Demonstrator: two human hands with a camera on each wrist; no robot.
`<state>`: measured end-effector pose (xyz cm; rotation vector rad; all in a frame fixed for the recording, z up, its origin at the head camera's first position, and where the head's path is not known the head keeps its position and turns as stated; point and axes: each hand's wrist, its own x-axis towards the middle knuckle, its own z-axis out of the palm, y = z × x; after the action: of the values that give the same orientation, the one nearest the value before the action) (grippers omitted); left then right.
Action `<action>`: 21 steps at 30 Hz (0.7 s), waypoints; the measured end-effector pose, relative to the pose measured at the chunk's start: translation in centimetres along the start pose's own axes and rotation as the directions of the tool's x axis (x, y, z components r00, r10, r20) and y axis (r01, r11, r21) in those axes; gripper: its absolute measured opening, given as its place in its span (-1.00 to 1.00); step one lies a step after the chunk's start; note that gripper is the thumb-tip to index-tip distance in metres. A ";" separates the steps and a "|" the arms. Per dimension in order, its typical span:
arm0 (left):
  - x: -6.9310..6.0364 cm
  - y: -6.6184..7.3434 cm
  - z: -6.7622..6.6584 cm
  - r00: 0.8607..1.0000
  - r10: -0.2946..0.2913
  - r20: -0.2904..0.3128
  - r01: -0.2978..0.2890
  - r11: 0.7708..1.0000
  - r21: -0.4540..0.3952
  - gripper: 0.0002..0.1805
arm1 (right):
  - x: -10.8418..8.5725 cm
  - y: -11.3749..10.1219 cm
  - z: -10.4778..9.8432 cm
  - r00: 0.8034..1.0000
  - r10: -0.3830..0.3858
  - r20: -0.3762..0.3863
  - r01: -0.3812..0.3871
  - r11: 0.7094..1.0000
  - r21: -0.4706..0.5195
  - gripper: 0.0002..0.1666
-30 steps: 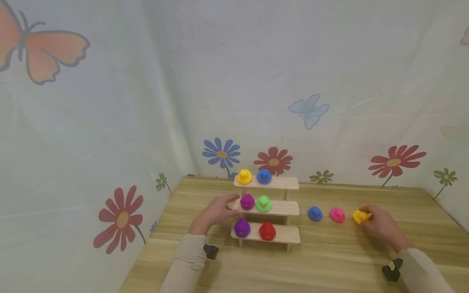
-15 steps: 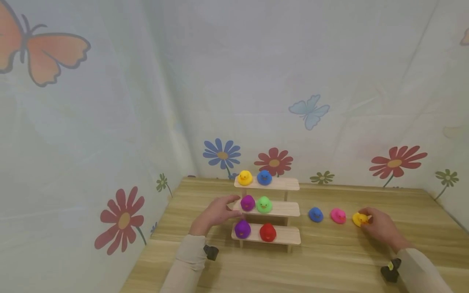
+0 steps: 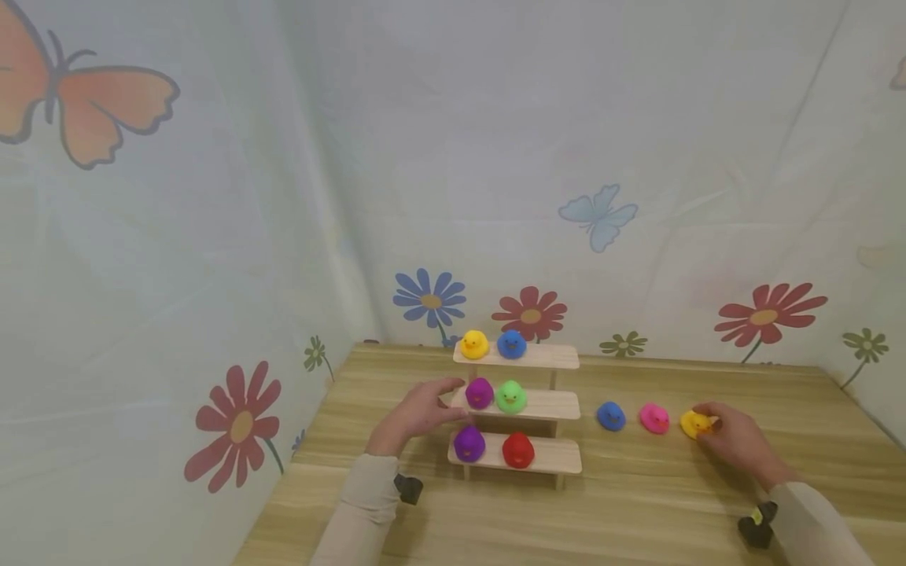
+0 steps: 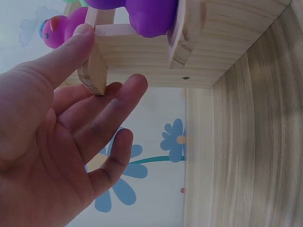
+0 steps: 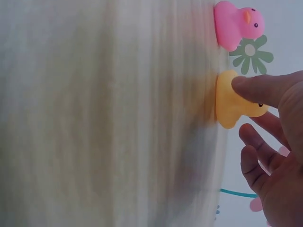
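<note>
A three-tier wooden stand (image 3: pixel 545 402) bears a yellow duck (image 3: pixel 474 344) and a blue duck (image 3: pixel 511 344) on top, a magenta-purple duck (image 3: pixel 479 393) and a green duck (image 3: pixel 510 397) midway, and a purple duck (image 3: pixel 469 444) and a red duck (image 3: pixel 518 450) on the lowest board. My left hand (image 3: pixel 419 409) holds the middle board's left end, thumb above and fingers below, as the left wrist view shows. On the table at right, my right hand (image 3: pixel 739 440) pinches another yellow rubber duck (image 5: pixel 229 101) between thumb and a finger partly hidden behind it.
Left of the pinched duck, a pink duck (image 3: pixel 654 418) and a second blue duck (image 3: pixel 611 416) stand in a row on the wood-grain table (image 3: pixel 637 519). A cloth backdrop (image 3: pixel 453 157) with flowers and butterflies rises behind the table and at its left.
My right hand and the yellow duck it pinches have shifted slightly left, closer to the pink duck. The left hand stays at the stand. The head view has moved a little.
</note>
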<state>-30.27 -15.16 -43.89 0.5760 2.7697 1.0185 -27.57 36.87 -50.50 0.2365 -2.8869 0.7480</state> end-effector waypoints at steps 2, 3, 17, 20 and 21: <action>0.0 0.0 0.0 1.000 0.001 0.000 -0.001 1.000 -0.001 -0.28 | -0.1 -0.1 -0.1 0.999 -0.032 -0.012 0.031 0.999 -0.009 -0.51; 0.0 0.0 0.0 1.000 0.002 0.000 -0.002 1.000 -0.001 -0.28 | -0.2 -0.2 -0.1 0.999 -0.046 -0.017 0.046 0.999 -0.015 -0.50; 0.0 0.0 0.1 1.000 0.027 -0.004 -0.027 1.000 0.005 -0.32 | -0.3 -4.9 -2.2 0.983 -0.154 -0.098 0.139 0.980 -0.141 -0.45; 0.0 0.0 0.1 1.000 0.019 -0.005 -0.019 1.000 0.008 -0.33 | -0.4 -6.7 -2.9 0.973 -0.198 -0.118 0.177 0.970 -0.165 -0.48; 0.0 0.0 0.1 1.000 0.020 -0.005 -0.020 1.000 0.008 -0.33 | -0.4 -7.2 -3.0 0.965 -0.227 -0.133 0.202 0.963 -0.178 -0.49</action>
<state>-30.30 -15.12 -43.99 0.6049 2.7790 1.0149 -25.55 32.13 -44.61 0.4442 -2.7018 0.4675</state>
